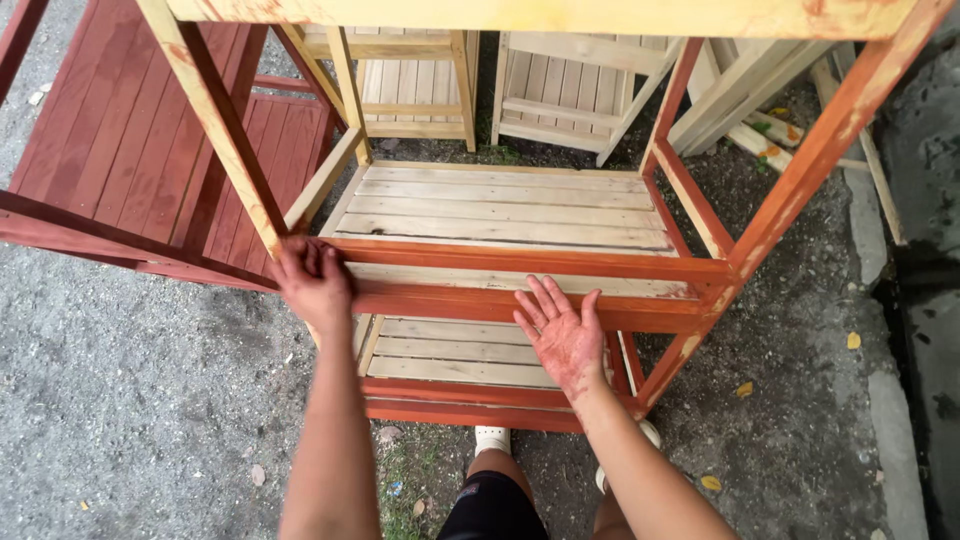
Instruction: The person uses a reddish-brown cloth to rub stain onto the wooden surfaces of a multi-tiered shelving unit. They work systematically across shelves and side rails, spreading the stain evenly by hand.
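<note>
A wooden shelf rack (520, 262) stands in front of me, its frame partly painted red-brown, its slats bare pale wood. My left hand (312, 282) lies palm down on the left end of the red front rail, beside the corner post. My right hand (562, 334) hovers palm up with fingers spread, just in front of the same rail near its middle; it is smeared with red paint and holds nothing. A lower slatted shelf (455, 352) shows under the rail.
A fully red-painted rack (130, 140) lies to the left. Unpainted wooden racks (560, 90) stand behind. Loose boards (770, 140) lie at the back right. The ground is grey gravel with a wet dark strip (925, 250) on the right. My feet (492, 438) are below.
</note>
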### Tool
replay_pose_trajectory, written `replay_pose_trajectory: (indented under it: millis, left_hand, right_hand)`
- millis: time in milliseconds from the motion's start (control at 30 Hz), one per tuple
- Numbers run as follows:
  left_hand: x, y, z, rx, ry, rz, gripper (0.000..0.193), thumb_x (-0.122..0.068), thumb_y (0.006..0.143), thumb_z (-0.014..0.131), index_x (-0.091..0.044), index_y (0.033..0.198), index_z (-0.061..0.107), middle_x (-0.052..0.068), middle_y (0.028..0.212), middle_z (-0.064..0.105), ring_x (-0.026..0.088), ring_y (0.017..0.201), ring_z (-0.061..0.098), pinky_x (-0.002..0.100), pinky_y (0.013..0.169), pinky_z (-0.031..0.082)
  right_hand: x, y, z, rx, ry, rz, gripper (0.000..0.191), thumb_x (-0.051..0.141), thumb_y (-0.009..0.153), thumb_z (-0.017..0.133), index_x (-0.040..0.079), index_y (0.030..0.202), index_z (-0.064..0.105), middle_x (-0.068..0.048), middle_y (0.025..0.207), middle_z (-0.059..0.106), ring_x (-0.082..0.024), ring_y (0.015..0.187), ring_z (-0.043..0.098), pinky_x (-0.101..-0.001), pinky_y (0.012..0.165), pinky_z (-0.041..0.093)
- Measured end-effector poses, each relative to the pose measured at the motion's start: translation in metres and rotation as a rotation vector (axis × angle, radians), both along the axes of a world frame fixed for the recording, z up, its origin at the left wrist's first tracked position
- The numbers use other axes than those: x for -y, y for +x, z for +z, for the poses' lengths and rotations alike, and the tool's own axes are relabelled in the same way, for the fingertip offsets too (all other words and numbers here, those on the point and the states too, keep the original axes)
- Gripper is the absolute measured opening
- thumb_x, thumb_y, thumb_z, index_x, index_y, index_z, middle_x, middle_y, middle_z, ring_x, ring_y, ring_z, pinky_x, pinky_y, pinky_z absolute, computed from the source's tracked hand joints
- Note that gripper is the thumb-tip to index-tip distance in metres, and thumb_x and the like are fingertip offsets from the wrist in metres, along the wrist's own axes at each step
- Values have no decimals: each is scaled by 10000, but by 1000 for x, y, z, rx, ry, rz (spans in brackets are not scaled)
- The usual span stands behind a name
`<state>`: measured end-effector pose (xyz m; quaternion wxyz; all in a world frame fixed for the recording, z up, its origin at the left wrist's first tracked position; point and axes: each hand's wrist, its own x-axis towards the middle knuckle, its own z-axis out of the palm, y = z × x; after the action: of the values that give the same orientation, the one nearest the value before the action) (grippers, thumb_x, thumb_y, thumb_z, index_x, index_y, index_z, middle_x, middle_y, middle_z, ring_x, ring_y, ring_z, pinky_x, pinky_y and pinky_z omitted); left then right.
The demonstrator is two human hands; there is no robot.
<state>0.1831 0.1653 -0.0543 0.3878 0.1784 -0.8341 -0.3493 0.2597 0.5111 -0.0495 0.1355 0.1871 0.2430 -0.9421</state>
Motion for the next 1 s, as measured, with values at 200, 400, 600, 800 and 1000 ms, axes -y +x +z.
replay_pose_trajectory:
  millis: [200, 400, 600, 800, 1000]
  left_hand:
    - [-173, 21, 2, -5, 50, -229, 149, -147, 913, 673, -83, 1048, 669, 119, 1090, 655, 330, 1019, 637, 449, 899, 512]
    - [-220, 34, 2, 61, 4, -320, 336, -282, 858, 757, -137, 1149, 673, 159, 1182, 642, 389, 1106, 590, 489, 911, 511]
    - [-84, 6, -19, 55, 49, -26, 408, -365, 950, 729, -60, 1209, 650, 174, 1194, 620, 407, 1080, 611, 502, 907, 504]
    - [38, -12, -15, -73, 176, 56, 253, -212, 975, 772, -27, 1101, 656, 158, 1076, 605, 309, 1019, 635, 455, 914, 525]
    - [60, 5, -15, -408, 660, -46, 210, -74, 989, 714, -5, 1117, 562, 96, 1033, 669, 163, 906, 674, 300, 830, 579]
  right_hand:
    - [19, -7, -10, 74, -24, -68, 969, 763, 926, 320, 17, 1542, 355, -163, 1603, 421, -357, 1465, 410, -489, 1211, 315]
    - [11, -19, -18, 120, 53, -170, 987, 786, 885, 395, 8, 1491, 412, -163, 1582, 458, -320, 1479, 429, -460, 1213, 317]
    - [22, -20, -11, 121, 62, -150, 969, 770, 894, 408, -12, 1464, 406, -198, 1568, 464, -368, 1486, 410, -482, 1213, 328]
    - [39, -15, 10, 106, 17, -84, 949, 751, 908, 377, -1, 1487, 402, -190, 1590, 437, -364, 1482, 399, -477, 1208, 319]
    - [6, -12, 25, 147, 48, -93, 958, 743, 907, 395, -12, 1498, 377, -205, 1580, 450, -368, 1473, 415, -479, 1211, 326]
